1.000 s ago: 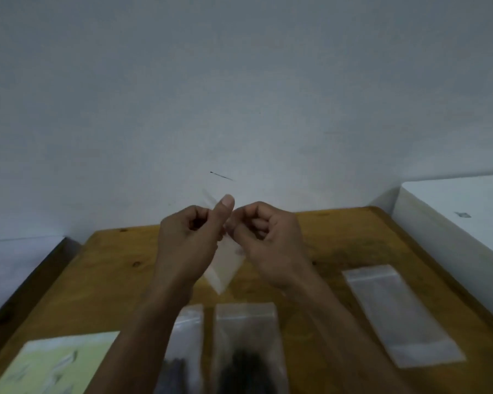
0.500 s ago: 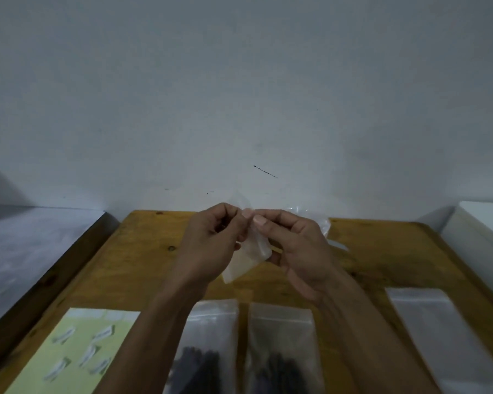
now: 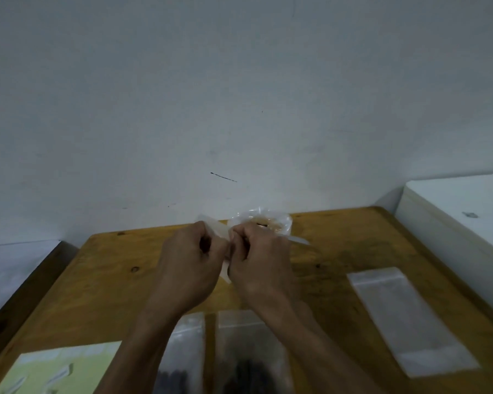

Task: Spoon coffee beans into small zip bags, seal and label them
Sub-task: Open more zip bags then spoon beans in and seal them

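Note:
Above the middle of the wooden table (image 3: pixel 103 277), my left hand (image 3: pixel 188 268) and my right hand (image 3: pixel 259 265) both pinch a small empty clear zip bag (image 3: pixel 218 228). The hands touch each other and hide most of the bag. Two zip bags holding dark coffee beans lie side by side near the front edge, one (image 3: pixel 187 351) under my left forearm, the other (image 3: pixel 248 354) under my right forearm. Behind my right hand, by the wall, sits a crumpled clear plastic container or bag (image 3: pixel 271 220).
A pile of empty clear zip bags (image 3: pixel 410 319) lies flat on the table's right side. A pale green label sheet (image 3: pixel 57 371) with several white stickers lies at the front left. A white box (image 3: pixel 461 223) stands right of the table. The grey wall (image 3: pixel 239 95) backs it.
My hands have closed tighter together on the small bag and sunk lower, and the bag's hanging part is now mostly hidden. The camera has shifted, showing the table differently.

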`<state>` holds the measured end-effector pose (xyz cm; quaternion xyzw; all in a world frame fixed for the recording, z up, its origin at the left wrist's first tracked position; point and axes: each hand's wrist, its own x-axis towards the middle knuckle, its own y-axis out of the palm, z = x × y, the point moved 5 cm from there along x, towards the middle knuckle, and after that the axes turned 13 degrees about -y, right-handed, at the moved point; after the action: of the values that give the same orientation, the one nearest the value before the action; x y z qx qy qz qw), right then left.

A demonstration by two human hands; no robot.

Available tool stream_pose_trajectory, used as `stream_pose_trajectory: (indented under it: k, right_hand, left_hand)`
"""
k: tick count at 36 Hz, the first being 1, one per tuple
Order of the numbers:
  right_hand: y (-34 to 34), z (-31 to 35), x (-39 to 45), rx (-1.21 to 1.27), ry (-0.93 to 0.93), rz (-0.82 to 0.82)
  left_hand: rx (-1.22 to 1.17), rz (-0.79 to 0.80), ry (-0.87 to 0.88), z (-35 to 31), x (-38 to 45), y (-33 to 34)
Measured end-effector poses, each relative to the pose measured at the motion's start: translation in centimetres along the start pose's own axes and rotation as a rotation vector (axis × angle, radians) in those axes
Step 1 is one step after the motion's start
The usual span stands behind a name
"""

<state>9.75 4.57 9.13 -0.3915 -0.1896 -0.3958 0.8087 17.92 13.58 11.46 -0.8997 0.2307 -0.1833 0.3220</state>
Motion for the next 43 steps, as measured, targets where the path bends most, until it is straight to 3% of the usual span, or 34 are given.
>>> stream_pose_trajectory:
  k: [7, 9, 13, 19, 22, 28, 32, 36, 43]
  right_hand:
    - [-1.4, -1.3, 1.2, -0.031, 0.105, -0.144]
    - [-1.9, -1.3, 1.6, 0.07, 0.057, -0.091]
    - [-1.2, -1.2, 1.3, 0.182, 0.046, 0.17]
    - [-1.9, -1.9, 1.9, 0.124, 0.099, 0.06]
    - [-2.4, -1.9, 2.2, 0.044, 0.052, 0.017]
    - [-1.6, -1.8, 2.7, 0.184, 0.014, 0.129]
    - [-1.4, -1.0, 2.7, 0.201, 0.023, 0.171]
    - [-1.6, 0.1, 2.7, -0.167, -0.041, 0.238]
    - [-0.8, 0.2, 3.4, -0.047, -0.097, 0.366]
  left_hand:
    - [0.069, -0.008, 0.003, -1.1, -0.9, 0.0]
    - [0.049, -0.02, -0.002, -1.2, -1.0, -0.1]
    - [-0.031, 0.058, -0.083, -1.1, -0.3, -0.5]
    - [-0.004, 0.114, -0.089, -0.6, -1.0, -0.3]
    - [-0.054, 0.089, -0.003, 0.1, -0.8, -0.8]
    - [0.363, 0.032, 0.304, 0.9, 0.3, -0.1]
    - [0.351, -0.022, 0.297, 0.8, 0.5, 0.3]
    - [0.366, -0.146, 0.384, 0.5, 0.2, 0.0]
    - [0.442, -0.142, 0.393, 1.2, 0.7, 0.4]
